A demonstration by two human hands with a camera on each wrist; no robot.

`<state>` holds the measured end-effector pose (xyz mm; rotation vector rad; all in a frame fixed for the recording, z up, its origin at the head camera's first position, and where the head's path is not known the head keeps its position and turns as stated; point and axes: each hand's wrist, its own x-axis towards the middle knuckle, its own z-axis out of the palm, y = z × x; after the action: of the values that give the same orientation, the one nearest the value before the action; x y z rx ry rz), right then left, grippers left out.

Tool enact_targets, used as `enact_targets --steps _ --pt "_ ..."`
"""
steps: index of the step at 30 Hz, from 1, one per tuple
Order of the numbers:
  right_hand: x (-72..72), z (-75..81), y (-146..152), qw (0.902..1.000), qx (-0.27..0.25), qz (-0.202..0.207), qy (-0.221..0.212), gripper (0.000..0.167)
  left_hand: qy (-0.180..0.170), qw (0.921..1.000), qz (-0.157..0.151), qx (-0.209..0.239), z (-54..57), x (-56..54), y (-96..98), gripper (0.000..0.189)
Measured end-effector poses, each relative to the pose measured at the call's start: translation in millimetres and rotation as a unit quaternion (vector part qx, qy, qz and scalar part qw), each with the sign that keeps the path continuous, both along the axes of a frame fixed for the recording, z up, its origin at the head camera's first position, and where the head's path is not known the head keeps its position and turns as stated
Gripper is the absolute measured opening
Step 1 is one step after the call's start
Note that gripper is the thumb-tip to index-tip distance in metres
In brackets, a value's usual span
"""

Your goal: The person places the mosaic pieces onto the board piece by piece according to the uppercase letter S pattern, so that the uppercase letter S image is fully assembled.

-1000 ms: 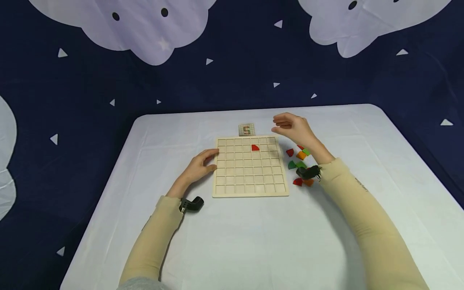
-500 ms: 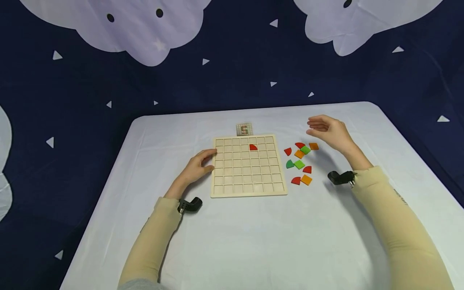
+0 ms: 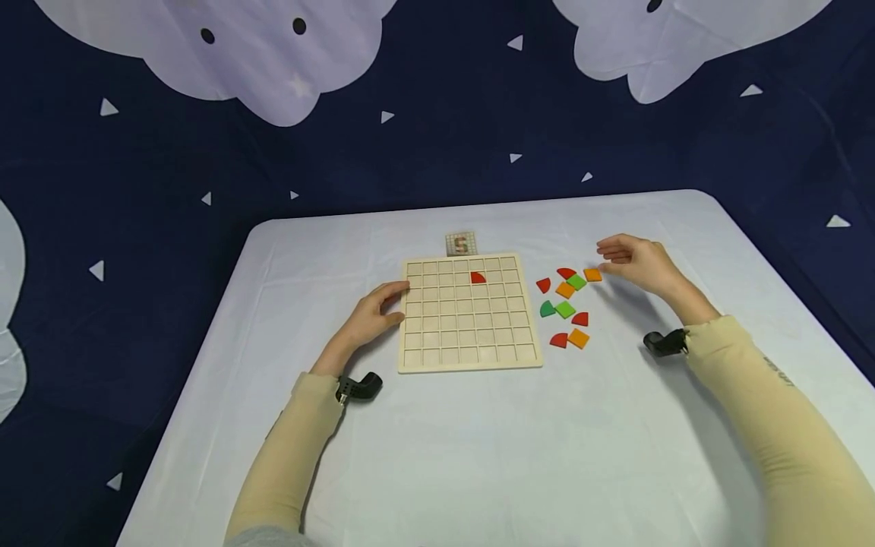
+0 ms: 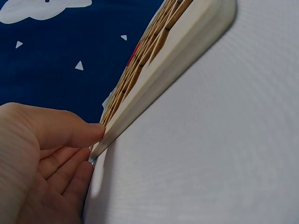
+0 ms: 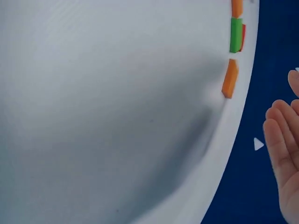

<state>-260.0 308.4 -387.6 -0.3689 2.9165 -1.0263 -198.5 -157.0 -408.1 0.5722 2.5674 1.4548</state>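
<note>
Left hand [image 3: 369, 317]: thumb [image 4: 70, 129] and fingers [image 4: 65, 172] parted. Right hand [image 3: 642, 264]: raised, palm [image 5: 290, 193] inward, fingers [image 5: 278, 142] together and nearly straight, thumb [image 3: 616, 269] apart. Forearms [image 3: 290, 448]: both extended forward

Behind the white table [image 3: 492, 448] before me, a dark-blue backdrop [image 3: 451, 178] bears pale clouds [image 3: 266, 64], with small pale triangles [image 3: 516, 158] beyond the table and to either side.

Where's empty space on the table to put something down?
The biggest bare patch is the white tablecloth on the near side of the wooden grid board, between the two sleeves. There's also room left of the left hand. It's crowded just right of the board, where red, green and orange tiles lie scattered, with the right hand beside them.
</note>
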Motion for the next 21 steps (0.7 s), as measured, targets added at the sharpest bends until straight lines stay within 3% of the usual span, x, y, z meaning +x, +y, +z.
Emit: enact_targets --steps 11,21 --pt "-4.7 -22.3 7 0.9992 0.018 0.009 -0.036 0.041 -0.004 1.0 0.003 0.005 -0.7 0.6 0.5 0.055" --pt "-5.9 -32.5 7 0.9985 0.042 0.031 -0.013 0.037 -0.005 1.0 0.007 0.0 0.2 0.6 0.8 0.054"
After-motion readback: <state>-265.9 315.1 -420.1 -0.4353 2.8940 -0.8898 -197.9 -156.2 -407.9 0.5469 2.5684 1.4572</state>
